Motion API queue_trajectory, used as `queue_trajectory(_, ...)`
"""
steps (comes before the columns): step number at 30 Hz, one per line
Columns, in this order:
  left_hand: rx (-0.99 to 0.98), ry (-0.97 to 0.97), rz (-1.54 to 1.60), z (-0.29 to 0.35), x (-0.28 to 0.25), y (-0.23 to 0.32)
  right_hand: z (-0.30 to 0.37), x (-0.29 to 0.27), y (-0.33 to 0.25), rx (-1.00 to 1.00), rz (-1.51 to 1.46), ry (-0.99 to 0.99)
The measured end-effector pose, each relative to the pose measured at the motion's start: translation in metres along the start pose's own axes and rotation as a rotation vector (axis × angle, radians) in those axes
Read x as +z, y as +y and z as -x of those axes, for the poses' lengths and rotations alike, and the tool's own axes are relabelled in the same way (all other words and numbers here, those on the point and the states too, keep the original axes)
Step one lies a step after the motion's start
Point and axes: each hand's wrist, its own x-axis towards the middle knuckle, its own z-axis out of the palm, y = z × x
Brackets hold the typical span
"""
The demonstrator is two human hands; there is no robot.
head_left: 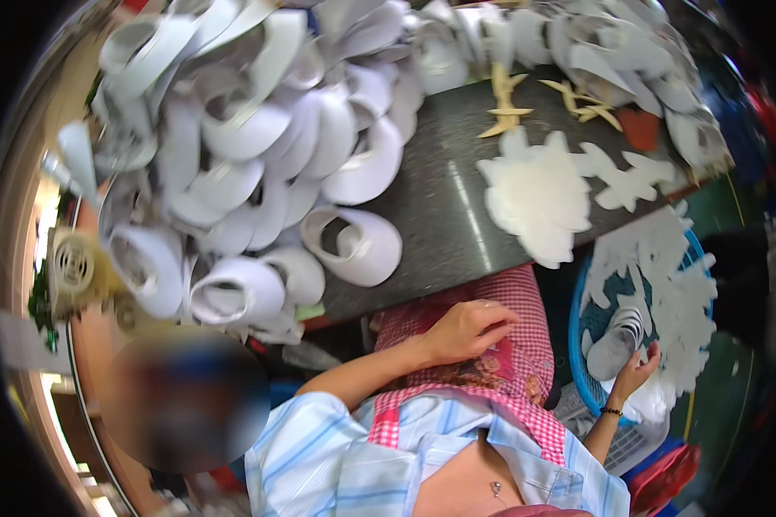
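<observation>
Blue plastic basket (575,332) holds flat white cut-outs (681,319) and a white, black-striped, shoe-like object (612,351), striped end slanting up-right; beside it, right hand (636,375), grip parted, contact unclear. Left hand (470,330) curls loosely.

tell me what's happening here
A person's right hand is at a blue basket of white cutouts, beside a striped item; whether it grips anything is unclear. The left hand is over the checked apron, loosely curled, nothing visible in it. White curved pieces are heaped on the dark table.
</observation>
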Motion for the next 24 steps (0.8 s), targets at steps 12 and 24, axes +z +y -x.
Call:
queue_trajectory(12,-0.357,0.571,-0.976,0.046,-0.119,-0.012,0.073,0.085,-0.331,-1.0,-0.72,-0.838)
queue_trajectory(24,-0.014,0.415,-0.024,0.015,-0.076,0.023,0.084,0.067,-0.333,-0.229,-1.011,-1.345)
